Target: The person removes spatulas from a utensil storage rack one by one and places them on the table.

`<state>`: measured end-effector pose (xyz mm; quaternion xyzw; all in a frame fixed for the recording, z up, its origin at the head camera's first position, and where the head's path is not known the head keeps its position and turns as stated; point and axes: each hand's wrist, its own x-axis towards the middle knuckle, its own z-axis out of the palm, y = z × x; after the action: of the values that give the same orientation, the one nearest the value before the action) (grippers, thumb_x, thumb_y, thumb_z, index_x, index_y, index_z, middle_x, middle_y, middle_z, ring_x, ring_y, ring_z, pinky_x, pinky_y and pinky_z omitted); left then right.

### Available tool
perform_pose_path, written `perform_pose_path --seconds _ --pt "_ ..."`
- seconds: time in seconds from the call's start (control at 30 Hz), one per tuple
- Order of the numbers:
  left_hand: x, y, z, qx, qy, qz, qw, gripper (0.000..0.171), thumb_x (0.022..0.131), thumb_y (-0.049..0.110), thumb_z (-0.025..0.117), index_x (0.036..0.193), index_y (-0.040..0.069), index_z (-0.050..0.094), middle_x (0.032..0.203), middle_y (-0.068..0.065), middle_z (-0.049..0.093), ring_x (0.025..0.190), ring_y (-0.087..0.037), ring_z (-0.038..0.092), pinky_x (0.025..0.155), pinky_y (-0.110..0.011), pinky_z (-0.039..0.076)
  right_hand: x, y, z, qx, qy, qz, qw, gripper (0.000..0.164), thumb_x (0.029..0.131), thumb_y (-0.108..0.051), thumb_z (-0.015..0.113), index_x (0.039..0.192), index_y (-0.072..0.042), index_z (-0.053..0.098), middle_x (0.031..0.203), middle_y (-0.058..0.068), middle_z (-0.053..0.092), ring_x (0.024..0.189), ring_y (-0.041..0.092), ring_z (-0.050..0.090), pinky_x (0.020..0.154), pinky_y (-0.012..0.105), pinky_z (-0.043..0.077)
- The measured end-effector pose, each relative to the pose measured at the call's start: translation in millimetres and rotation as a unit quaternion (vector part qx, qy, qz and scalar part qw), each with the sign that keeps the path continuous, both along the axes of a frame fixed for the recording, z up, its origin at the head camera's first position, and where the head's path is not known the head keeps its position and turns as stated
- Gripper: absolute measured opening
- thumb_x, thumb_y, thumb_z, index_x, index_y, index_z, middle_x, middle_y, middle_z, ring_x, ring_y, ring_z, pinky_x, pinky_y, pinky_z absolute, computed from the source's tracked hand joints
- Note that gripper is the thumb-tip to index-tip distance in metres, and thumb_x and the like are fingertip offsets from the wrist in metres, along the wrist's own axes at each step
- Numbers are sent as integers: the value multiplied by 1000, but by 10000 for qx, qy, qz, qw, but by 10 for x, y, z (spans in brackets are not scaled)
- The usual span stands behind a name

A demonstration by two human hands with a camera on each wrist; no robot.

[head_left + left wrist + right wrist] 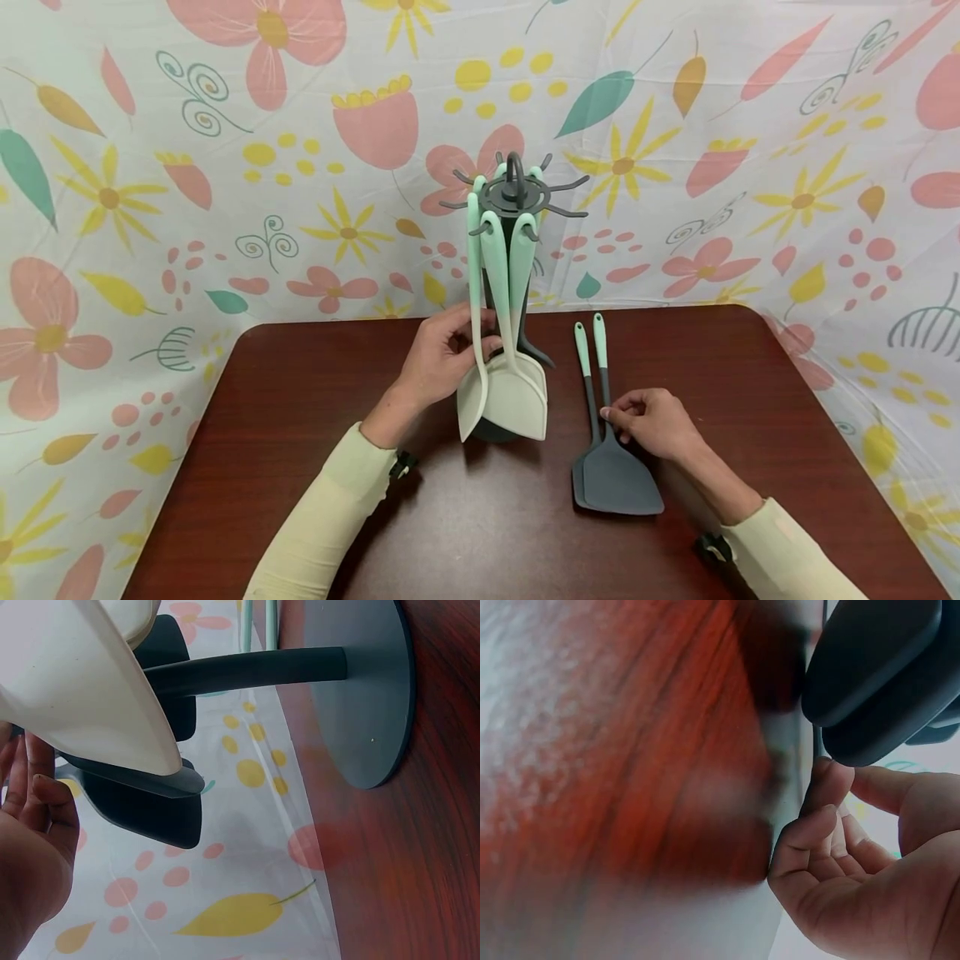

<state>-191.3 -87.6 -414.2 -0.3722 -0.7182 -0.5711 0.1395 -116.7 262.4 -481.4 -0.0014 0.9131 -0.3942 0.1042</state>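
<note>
A dark utensil stand (pixel 516 198) with a ring of hooks stands at mid-table, hung with cream utensils that have mint handles. A cream turner (pixel 517 404) faces front, with a narrower edge-on cream utensil (pixel 477 333) to its left. My left hand (pixel 441 354) reaches in behind that utensil, thumb and fingers bent among the shafts. Its fingertips are hidden, so I cannot tell what they hold. To the right, my right hand (pixel 656 423) pinches the shaft of a dark grey turner (pixel 621 479), whose blade overlaps a second dark turner (pixel 579 483) on the table.
The stand's round base (pixel 367 712) sits on the brown table (pixel 457 533). Dark blades (pixel 150 802) show close to my left hand in the left wrist view. A flower-printed cloth (pixel 637 250) hangs just behind the table.
</note>
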Motion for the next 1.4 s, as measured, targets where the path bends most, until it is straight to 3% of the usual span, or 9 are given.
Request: perform_pose_path --seconds 1.4 --pt "-2 4 -22 -64 108 117 9999 23 95 5 81 117 8 76 95 -2 71 66 -13 60 58 -28 47 0 -24 -47 367 -13 36 9993 24 101 -28 75 101 -4 78 67 -2 71 62 17 68 57 33 50"
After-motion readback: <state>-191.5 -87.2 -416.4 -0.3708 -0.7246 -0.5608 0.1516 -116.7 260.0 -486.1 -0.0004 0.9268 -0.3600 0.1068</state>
